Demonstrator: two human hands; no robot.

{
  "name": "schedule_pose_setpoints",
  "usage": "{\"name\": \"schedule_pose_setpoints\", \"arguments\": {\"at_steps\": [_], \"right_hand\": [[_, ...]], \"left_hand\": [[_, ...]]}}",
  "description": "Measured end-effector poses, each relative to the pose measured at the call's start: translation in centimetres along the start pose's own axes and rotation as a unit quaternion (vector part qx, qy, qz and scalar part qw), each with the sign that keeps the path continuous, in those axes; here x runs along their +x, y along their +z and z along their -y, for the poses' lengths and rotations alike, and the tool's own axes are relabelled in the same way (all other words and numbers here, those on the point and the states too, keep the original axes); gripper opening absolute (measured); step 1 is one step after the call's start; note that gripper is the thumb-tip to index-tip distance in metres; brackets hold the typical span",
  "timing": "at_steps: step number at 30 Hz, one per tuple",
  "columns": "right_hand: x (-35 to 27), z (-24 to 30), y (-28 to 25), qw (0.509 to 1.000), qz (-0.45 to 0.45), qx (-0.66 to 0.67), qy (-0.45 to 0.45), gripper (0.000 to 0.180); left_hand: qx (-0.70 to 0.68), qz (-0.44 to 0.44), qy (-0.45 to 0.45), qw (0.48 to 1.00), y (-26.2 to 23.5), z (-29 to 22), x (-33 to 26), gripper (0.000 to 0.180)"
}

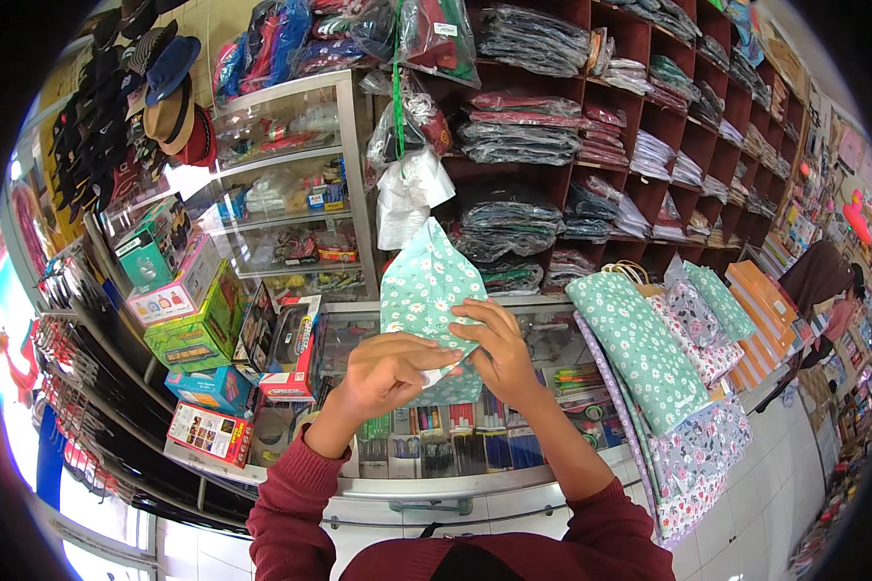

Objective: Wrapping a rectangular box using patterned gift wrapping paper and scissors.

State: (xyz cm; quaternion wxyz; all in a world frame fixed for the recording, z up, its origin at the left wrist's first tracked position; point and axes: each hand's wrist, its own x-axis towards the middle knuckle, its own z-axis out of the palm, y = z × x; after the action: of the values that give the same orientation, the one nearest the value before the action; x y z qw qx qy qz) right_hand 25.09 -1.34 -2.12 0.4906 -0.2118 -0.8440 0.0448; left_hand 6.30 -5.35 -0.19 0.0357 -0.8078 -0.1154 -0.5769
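Mint-green daisy-print paper (431, 281), folded, peaked at top; over glass display counter (368, 474) | left hand (383, 373): fingers across lower part, grip unclear | right hand (496, 349): holding right edge | matching daisy-print stack (639, 349), counter's right end; boxed toys (199, 315), left

A blue hat (174, 68) showed above a tan hat (170, 118) at the upper left; to their right stood a glass cabinet (351, 174); a green box (199, 324) rose above a blue box (211, 389) in a stack; plastic-wrapped clothes (531, 44) filled dark red shelves (639, 109); a white plastic bag (402, 205) hung near the cabinet; pens (576, 378) lay inside the glass counter (407, 488).
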Motion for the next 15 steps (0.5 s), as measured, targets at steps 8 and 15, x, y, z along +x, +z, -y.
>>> {"name": "schedule_pose_setpoints", "arguments": {"at_steps": [8, 15], "right_hand": [[-0.5, -0.4, -0.1, 1.000, -0.005, -0.002, -0.004, 0.033], [-0.1, -0.6, -1.1, 0.999, 0.020, -0.008, -0.025, 0.035]], "left_hand": [[0.080, 0.093, 0.080, 0.989, -0.7, -1.4, 1.8, 0.026], [-0.038, 0.012, -0.051, 0.998, -3.2, -0.4, -0.2, 0.045]]}}
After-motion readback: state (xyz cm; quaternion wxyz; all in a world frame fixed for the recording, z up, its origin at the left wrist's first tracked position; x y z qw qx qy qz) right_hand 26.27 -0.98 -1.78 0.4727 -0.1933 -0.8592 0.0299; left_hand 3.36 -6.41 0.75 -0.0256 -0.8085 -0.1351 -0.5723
